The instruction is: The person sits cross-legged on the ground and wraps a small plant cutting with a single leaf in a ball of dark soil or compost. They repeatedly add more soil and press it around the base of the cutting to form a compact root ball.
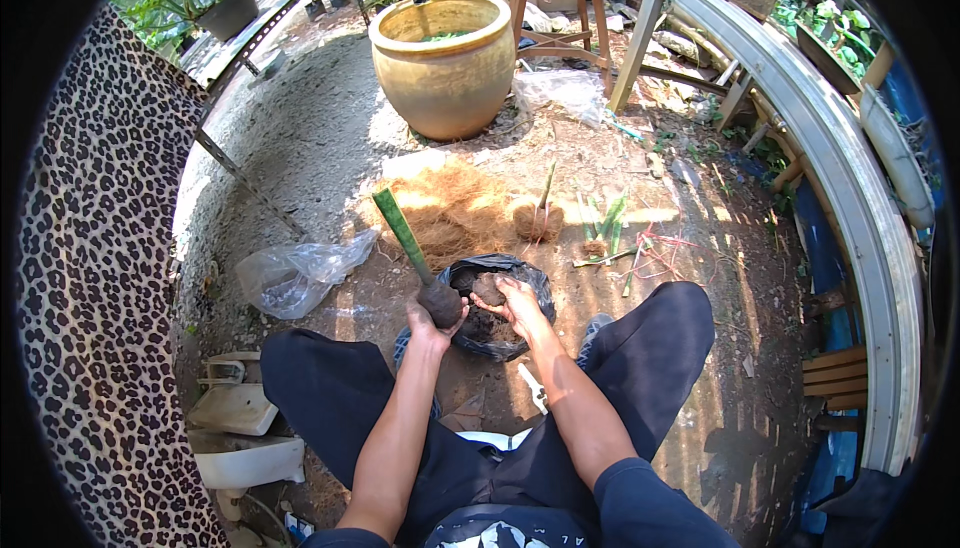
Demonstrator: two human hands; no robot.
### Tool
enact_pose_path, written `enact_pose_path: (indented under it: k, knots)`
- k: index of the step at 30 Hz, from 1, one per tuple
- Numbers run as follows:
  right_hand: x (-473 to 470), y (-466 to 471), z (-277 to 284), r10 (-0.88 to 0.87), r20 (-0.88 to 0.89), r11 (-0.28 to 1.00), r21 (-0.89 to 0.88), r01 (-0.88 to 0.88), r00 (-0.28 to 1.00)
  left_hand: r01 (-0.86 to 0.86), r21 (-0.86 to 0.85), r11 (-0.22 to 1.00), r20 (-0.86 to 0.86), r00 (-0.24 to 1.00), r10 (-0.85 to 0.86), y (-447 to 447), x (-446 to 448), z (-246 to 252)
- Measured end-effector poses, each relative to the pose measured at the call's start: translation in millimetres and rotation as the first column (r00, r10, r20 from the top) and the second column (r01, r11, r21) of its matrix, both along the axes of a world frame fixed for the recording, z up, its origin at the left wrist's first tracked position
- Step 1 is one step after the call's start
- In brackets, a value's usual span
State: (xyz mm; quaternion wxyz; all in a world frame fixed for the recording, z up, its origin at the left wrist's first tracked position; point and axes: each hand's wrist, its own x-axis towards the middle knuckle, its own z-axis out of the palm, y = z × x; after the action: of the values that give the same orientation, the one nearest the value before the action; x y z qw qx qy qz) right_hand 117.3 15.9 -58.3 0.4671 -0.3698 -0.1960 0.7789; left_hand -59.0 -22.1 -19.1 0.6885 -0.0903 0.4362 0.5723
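Observation:
My left hand cups a dark ball of soil, from which a single green snake plant leaf rises, tilted to the left. In my right hand is a brown clump of soil, gripped between thumb and fingers just right of the ball. Under both hands an open black plastic bag holds dark, loose soil. Beyond the bag lies a heap of orange-brown coconut fibre. To its right stands a fibre-wrapped ball tied with pink string, with a leaf sticking up from it.
Cut green leaves and tangled pink string lie on the ground at right. A clear plastic bag is at left. Farther off stands a large glazed pot. A metal frame curves along the right; leopard-print cloth hangs left.

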Motion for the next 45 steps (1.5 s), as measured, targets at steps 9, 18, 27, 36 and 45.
enact_pose_path:
  k: [9, 18, 27, 36, 45]
  knots:
    - [0.8, -0.7, -0.5, -0.002, 0.046, 1.0, 0.023, 0.001, 0.999, -0.004, 0.001, 1.0, 0.011, 1.0, 0.004, -0.2, -1.5, -2.5]
    - [0.2, -4.5, 20.2, -0.079, 0.181, 0.996, -0.032, 0.086, 0.98, 0.044, 0.027, 0.999, 0.024, 0.999, -0.045, 0.3, 0.3, -8.2]
    - [3.7, 6.5, 26.4, -0.14, 0.252, 0.99, 0.048, 0.132, 0.958, 0.142, 0.262, 0.955, 0.104, 0.979, -0.174, -3.9, 6.7, 1.3]
    - [0.8, 7.0, 68.0, -0.251, 0.434, 0.961, 0.22, 0.168, 0.865, 0.219, 0.263, 0.94, 0.07, 0.967, -0.245, 8.0, 13.5, -3.7]
    - [-6.9, -9.9, 87.5, -0.259, 0.853, 0.956, 0.293, -0.005, 0.453, 0.011, 0.25, 0.968, -0.02, 1.0, -0.006, 15.0, 34.8, -4.1]
